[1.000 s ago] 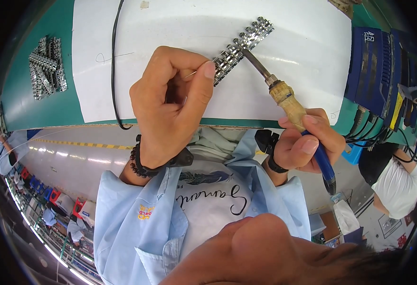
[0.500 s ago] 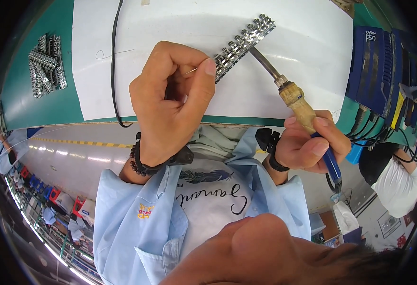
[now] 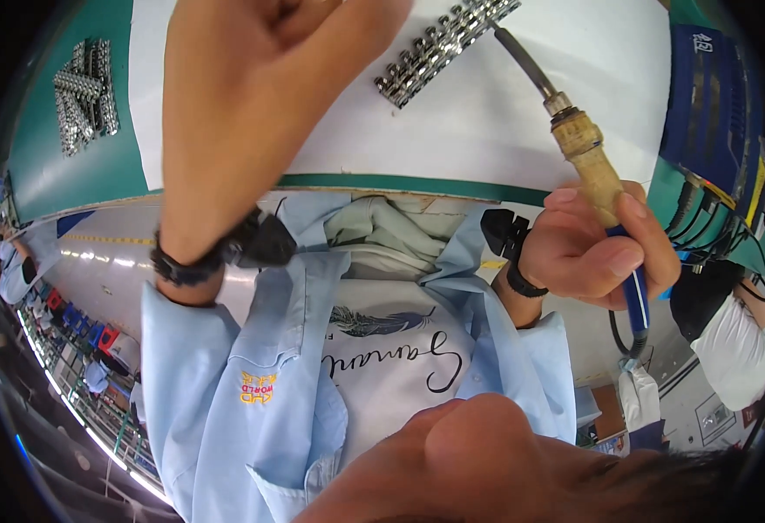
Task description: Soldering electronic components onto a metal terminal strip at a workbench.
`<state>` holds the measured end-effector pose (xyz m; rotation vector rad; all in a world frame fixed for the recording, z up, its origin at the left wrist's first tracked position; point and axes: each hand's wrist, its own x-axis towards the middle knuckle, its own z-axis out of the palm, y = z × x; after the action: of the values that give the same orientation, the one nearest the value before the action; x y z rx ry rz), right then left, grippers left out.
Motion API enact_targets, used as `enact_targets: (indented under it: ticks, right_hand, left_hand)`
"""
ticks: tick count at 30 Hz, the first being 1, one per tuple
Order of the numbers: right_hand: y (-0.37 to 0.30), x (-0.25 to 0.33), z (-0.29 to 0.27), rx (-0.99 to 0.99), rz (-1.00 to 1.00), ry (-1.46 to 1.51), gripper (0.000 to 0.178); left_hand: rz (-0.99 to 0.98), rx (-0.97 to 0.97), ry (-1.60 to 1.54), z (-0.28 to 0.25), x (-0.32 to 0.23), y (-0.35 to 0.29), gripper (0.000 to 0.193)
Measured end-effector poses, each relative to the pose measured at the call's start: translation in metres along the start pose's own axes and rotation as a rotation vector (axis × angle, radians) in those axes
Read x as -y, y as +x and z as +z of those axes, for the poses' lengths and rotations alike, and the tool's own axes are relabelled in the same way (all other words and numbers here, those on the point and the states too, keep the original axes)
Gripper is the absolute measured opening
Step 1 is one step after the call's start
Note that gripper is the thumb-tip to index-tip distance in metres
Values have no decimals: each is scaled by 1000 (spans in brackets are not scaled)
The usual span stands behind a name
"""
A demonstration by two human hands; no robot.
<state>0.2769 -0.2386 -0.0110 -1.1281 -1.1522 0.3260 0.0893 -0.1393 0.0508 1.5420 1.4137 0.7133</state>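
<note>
My right hand (image 3: 596, 248) is closed round the soldering iron (image 3: 599, 170), which has a blue handle and a worn tan collar. Its dark tip points up and left, at or very near the far part of a shiny metal strip (image 3: 430, 57). Small knobs run along that strip, which lies slanted on a white sheet (image 3: 574, 52). Raised close to the view, my left hand (image 3: 287, 70) is left of the strip with its fingers curled. The top edge cuts off its fingertips, so anything pinched there is hidden.
Several similar metal strips (image 3: 86, 96) lie piled on the green table (image 3: 38, 166) at the left. At the right stands a blue box-shaped unit (image 3: 705, 105) with cables (image 3: 705, 218) beneath it. Another person (image 3: 735, 349) is beyond the table's right side.
My left hand has moved up and left, away from the strip; the thin wire seen in its pinch is out of sight. The iron stays at the strip, both shifted slightly up and right in view.
</note>
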Motion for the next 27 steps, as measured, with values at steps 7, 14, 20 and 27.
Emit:
enact_targets:
  ticks: [7,14,20,27]
  right_hand:
    - [-21,-7,-12,66,76,-28,41]
    - [-2,-27,-8,170,18,16,36]
    - [10,-45,4,286,-38,81,32]
    - [19,-48,2,454,-28,113,34]
  left_hand:
    - [-128,351,204,23,8,37,13]
    - [-211,378,47,26,14,66,8]
    - [-248,403,56,15,21,83,9]
    - [-203,418,99,11,26,87,9]
